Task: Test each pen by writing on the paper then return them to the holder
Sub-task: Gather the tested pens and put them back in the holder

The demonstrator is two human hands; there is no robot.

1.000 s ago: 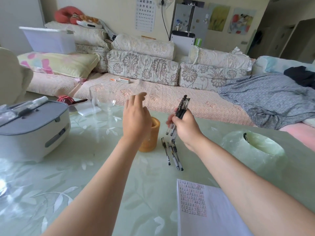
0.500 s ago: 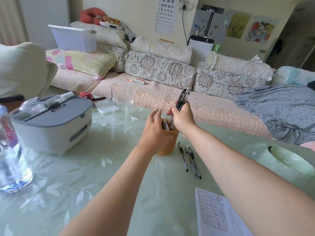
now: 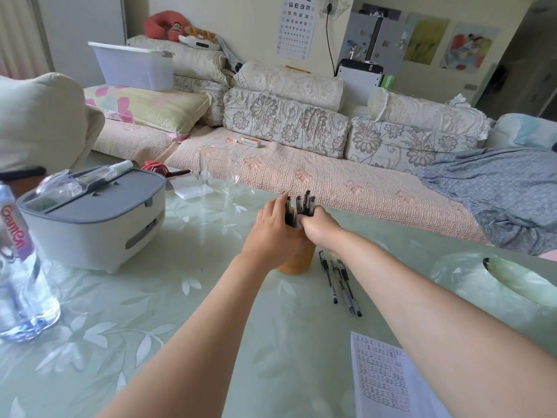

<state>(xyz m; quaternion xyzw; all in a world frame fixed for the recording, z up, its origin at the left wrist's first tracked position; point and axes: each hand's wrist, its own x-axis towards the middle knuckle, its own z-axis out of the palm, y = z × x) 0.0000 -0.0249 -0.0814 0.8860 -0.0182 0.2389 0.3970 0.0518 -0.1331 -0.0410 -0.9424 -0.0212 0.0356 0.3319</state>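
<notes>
An orange pen holder stands on the green table, mostly hidden behind my hands. My left hand wraps around its left side and rim. My right hand is closed around a bunch of black pens, whose lower ends sit inside the holder. Three more black pens lie side by side on the table just right of the holder. A sheet of paper covered in rows of written marks lies at the front right.
A grey-and-white lidded box sits at the left, a water bottle at the far left edge. A clear glass stands behind the holder. A clear plastic bag lies at the right. A sofa runs along the far table edge.
My right hand has lowered the bunch of pens into the holder. My left hand has come from above the holder to grip its side. The view has shifted left.
</notes>
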